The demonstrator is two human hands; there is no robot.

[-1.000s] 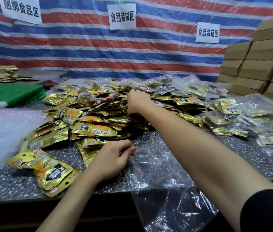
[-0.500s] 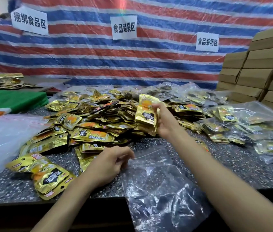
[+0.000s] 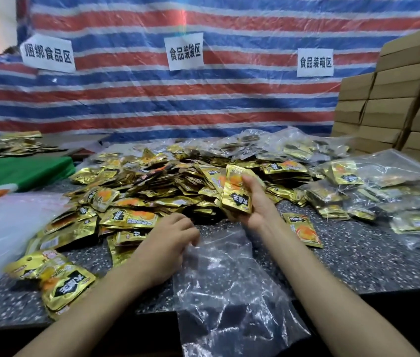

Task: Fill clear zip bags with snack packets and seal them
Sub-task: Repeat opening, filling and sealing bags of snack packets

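A large heap of gold snack packets covers the middle of the speckled table. My right hand grips a small stack of gold packets just above the table, beyond the mouth of an empty clear zip bag. That bag lies flat and hangs over the table's front edge. My left hand pinches the bag's upper left corner with curled fingers. One loose packet lies to the right of my right wrist.
Filled clear bags of packets lie at the right and back. Cardboard boxes are stacked at far right. A white plastic bag and green cloth lie left. A few packets sit near the front left edge.
My right hand lifted a stack of packets out of the heap and drew it back toward the clear bag. My left hand stayed on the bag's corner.
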